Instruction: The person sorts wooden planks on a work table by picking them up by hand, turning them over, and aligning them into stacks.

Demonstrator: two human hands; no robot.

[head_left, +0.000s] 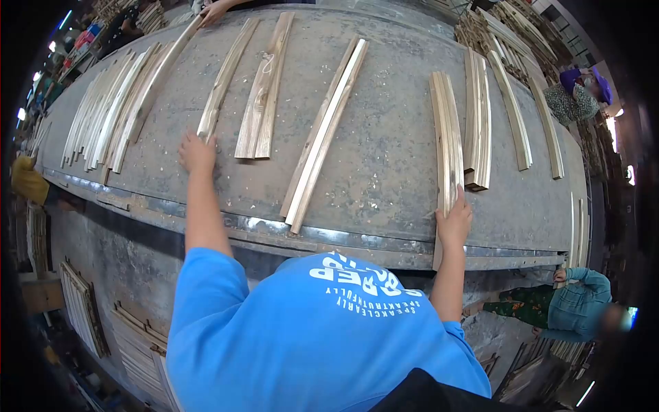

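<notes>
My left hand is at the near end of a wooden strip pair, its fingers closed round that end. On the right, my right hand grips the near end of a bundle of narrow strips, one of which reaches past the table's edge. Between my hands lie a wider pair of boards with a loop of string on top, and a long bundle with a pale middle strip. Right beside the gripped bundle rests a thicker stack.
Many strips lie side by side on the left of the grey table. Another person's hand touches a long strip at the far edge. Two single strips lie at the right. A person in teal stands near the right corner.
</notes>
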